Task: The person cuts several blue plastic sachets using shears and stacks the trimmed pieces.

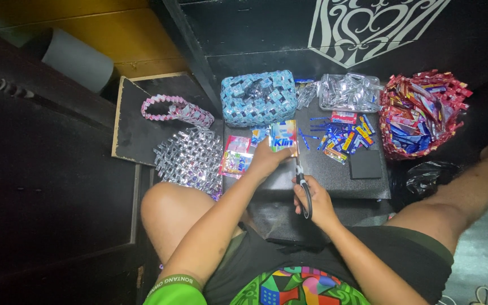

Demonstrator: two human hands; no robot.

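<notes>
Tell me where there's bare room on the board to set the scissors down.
Bare board lies between the scissors in the right hand and the small black square. Another free patch is the dark panel below the pink woven strap. It is crowded around the cut strips and the packet in the left hand.

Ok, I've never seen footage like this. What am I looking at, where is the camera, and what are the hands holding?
The one picture comes from a camera worn on a seated person's head, looking down at their lap and a low dark board. The left hand holds up a blue sachet wrapper; the right hand works black-handled scissors at its edge. On the board lie cut wrapper strips, a blue woven pouch, a clear tray of silvery pieces, a red woven basket and a silvery woven panel.
</notes>
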